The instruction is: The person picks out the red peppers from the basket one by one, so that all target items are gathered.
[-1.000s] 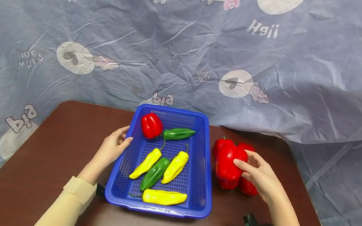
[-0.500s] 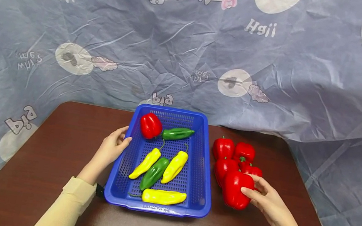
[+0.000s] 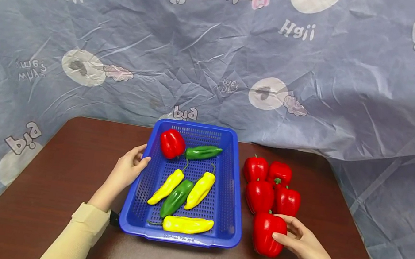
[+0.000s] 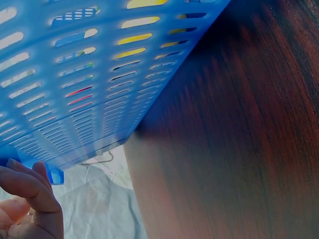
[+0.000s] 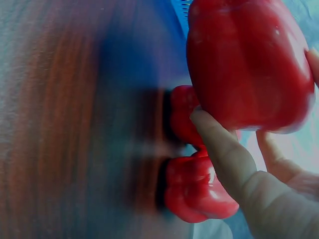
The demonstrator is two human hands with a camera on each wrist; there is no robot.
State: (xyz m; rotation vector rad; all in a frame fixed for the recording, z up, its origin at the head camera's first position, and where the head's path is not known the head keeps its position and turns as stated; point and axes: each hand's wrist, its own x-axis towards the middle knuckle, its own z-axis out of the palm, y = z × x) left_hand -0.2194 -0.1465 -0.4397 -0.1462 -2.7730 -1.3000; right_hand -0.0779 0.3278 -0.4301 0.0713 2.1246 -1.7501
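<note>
My left hand [image 3: 126,172] grips the left rim of the blue plastic basket [image 3: 237,210], its thumb on the edge and fingers outside. In the left wrist view, curled fingers [image 4: 35,189] show by the basket's slotted wall. My right hand [image 3: 308,247] holds a red bell pepper [image 3: 267,236] by its right side, near the basket's front right corner. The right wrist view shows this bell pepper [image 5: 246,64] raised off the table, fingers spread around it. Just behind it, several more red bell peppers [image 3: 259,196] stand in a cluster.
Inside the basket lie a red bell pepper [image 3: 172,144], two green peppers [image 3: 177,199] and several yellow peppers [image 3: 200,191]. The basket stands on a dark brown table [image 3: 59,179]. A patterned grey-blue cloth [image 3: 202,57] hangs behind the table.
My right hand has carried its red bell pepper from above the cluster toward the table's front, uncovering the other bell peppers. The left hand stays on the basket rim.
</note>
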